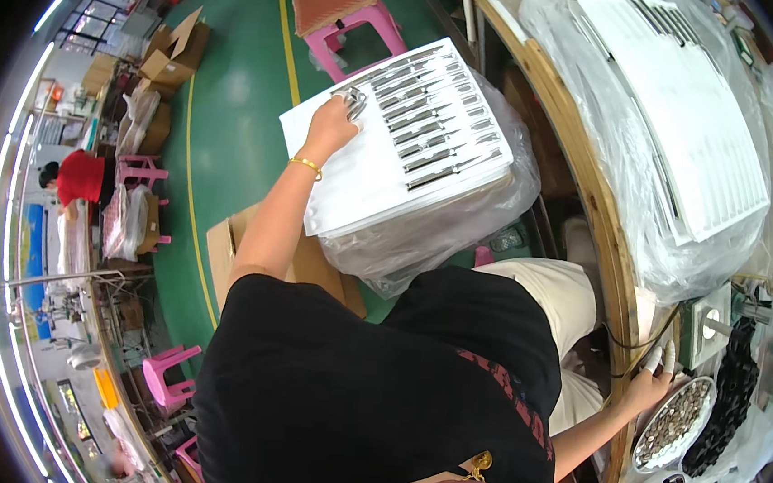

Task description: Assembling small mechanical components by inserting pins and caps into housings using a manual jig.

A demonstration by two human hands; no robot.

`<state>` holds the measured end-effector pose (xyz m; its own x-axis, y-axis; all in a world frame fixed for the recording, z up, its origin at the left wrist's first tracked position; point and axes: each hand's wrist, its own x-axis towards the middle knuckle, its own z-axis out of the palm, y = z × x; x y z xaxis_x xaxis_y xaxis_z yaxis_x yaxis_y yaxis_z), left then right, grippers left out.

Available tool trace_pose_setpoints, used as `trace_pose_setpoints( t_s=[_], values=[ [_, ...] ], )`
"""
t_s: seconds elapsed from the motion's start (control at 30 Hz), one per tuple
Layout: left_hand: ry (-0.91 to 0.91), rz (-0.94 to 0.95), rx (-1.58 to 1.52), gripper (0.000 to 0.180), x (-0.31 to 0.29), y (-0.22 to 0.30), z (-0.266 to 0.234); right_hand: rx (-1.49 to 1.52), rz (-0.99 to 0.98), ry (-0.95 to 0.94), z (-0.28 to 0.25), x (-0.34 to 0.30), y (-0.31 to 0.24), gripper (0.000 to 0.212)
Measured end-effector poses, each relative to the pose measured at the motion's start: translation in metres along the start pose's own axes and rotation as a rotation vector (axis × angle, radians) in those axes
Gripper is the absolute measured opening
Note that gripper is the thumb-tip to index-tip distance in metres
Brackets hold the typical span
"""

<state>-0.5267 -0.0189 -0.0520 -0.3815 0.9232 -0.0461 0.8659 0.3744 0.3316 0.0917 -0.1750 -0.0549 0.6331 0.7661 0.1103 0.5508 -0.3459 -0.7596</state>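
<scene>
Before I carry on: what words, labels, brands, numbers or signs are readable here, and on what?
None can be read.
Blue panel, far left: any marks too small and blurred.
Open cardboard box: any marks too small.
White sheet by the left hand: no lettering visible.

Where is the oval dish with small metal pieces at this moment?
In the head view, the dish sits at the lower right, on the workbench, between the right hand and a black bundle.
</scene>
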Motion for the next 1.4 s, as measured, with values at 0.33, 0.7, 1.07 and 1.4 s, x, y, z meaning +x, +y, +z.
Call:
trace_pose_setpoints(
  t_s=[0.33,0.7,1.07,1.4],
  values=[
    [0.158,0.409,0.3,0.031,0.025,-0.048,0.06,-0.015,-0.008,0.004,-0.001,0.0,0.009,0.028],
    [0.183,0.425,0.182,0.022,-0.05,-0.034,0.084,-0.101,-0.041,-0.021,0.001,0.003,0.013,0.028],
    [0.731,-0.142,-0.624,0.051,0.025,-0.071,0.107,-0.054,-0.01,-0.013,0.005,-0.001,0.005,0.027],
    [0.573,-0.14,-0.896,0.058,0.025,-0.1,0.098,-0.104,-0.04,-0.009,0.006,-0.001,0.003,0.027]
  ],
)
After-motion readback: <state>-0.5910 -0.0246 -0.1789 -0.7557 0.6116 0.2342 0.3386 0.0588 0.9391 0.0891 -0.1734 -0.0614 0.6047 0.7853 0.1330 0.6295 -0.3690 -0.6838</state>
